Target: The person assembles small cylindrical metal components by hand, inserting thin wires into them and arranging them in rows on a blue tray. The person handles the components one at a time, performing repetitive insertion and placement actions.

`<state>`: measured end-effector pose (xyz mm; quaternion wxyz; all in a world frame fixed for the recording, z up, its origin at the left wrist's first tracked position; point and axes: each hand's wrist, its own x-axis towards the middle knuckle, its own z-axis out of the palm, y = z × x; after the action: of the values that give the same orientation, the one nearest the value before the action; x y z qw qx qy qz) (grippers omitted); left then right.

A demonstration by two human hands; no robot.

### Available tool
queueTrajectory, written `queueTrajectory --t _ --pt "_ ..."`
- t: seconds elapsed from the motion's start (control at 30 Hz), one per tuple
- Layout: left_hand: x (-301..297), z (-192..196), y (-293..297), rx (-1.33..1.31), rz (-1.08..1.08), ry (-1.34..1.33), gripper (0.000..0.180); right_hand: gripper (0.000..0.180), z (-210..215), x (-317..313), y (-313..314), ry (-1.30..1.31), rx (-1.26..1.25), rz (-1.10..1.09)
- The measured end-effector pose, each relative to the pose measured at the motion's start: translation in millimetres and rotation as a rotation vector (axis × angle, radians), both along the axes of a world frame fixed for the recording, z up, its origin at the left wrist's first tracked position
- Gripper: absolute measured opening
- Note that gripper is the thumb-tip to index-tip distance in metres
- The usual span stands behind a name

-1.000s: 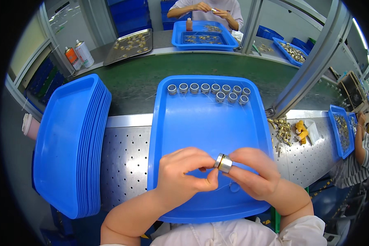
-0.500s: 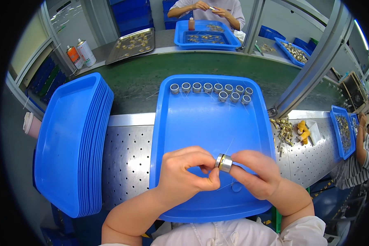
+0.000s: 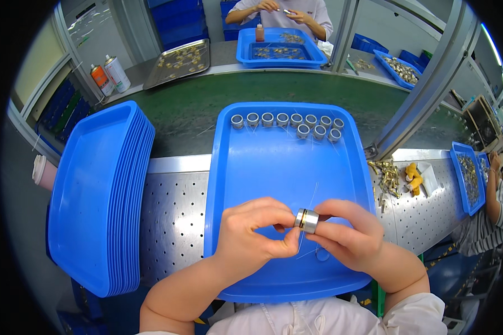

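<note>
We see the left hand (image 3: 251, 231) pinching one end of a metal cylinder (image 3: 307, 221) while the fingers of the right hand (image 3: 352, 234) hold the other; the two hands face each other. The cylinder, short and silvery with a gold-coloured band, lies sideways over the near half of a blue tray (image 3: 274, 178). We note tray floor stretching beyond to similar cylinders (image 3: 297, 125) near the far rim.

The small cylinder (image 3: 309, 221) was smooth, shiny metal, and the tray (image 3: 262, 178) beneath it glossy blue plastic. The perforated bench (image 3: 173, 209) was bare, shiny metal, the shirt (image 3: 274, 322) matt cloth; the green belt (image 3: 179, 114) looked scuffed, perhaps rubber.
</note>
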<state>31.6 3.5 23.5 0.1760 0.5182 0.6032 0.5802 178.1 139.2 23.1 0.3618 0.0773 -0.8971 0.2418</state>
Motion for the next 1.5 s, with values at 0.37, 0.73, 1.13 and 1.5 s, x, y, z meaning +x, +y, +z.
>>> queueTrajectory --t 0.37,0.73,1.13,1.5 --pt "-4.4 -0.1 0.9 -0.133 -0.092 -0.397 0.011 0.031 -3.8 -1.5 6.8 0.070 0.211 0.036" --pt "-2.3 0.4 2.1 0.008 -0.033 -0.172 0.009 0.027 -3.0 -0.3 1.6 0.092 0.120 0.007" --pt "-2.6 -1.5 0.9 -0.022 -0.062 -0.200 0.011 0.029 3.5 -0.7 -4.4 0.003 -0.047 -0.003" --pt "-0.7 -0.2 2.4 -0.027 -0.050 -0.344 0.012 0.030 2.7 0.7 7.0 0.038 0.141 0.061"
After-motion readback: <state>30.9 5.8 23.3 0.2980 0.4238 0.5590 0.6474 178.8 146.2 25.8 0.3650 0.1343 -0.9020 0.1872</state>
